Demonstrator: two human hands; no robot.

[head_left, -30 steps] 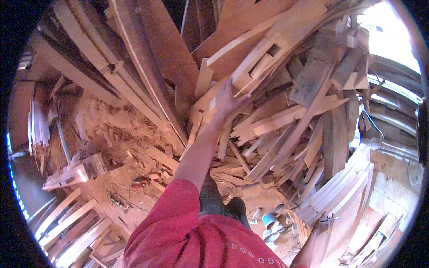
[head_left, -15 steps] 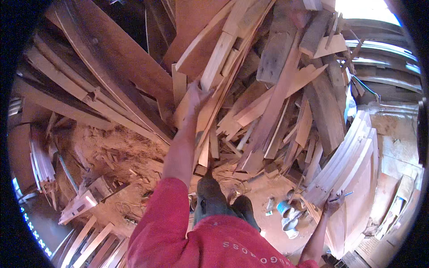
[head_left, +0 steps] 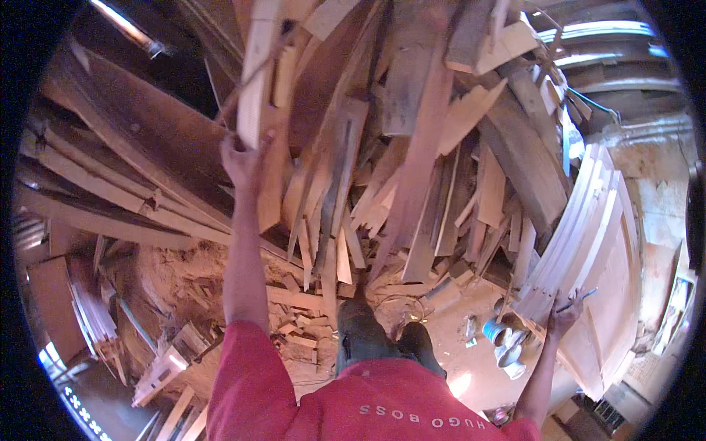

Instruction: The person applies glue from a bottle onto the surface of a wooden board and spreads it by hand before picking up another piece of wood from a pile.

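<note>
My left hand [head_left: 244,163] reaches out far left of centre, its fingers closed around the lower part of a pale wooden board [head_left: 257,81]. A wider reddish plank [head_left: 272,187] stands close against it, beside my fingers. On the right, my right hand [head_left: 565,314] is closed on a thin dark pen or pencil [head_left: 579,298] that sticks out past the fingers. That hand is over the near end of a stack of long pale boards [head_left: 581,228]; whether it touches them I cannot tell.
Scrap planks [head_left: 423,162] lean in a dense heap ahead. Long curved boards [head_left: 118,187] lie at the left. Wood offcuts [head_left: 305,327] litter the floor by my legs [head_left: 360,331]. A blue-and-white container [head_left: 500,334] stands near the right-hand stack.
My left hand has moved left and farther out, swinging the pale board left and uncovering more planks in the heap. My right hand still holds the pen or pencil by the stack.
</note>
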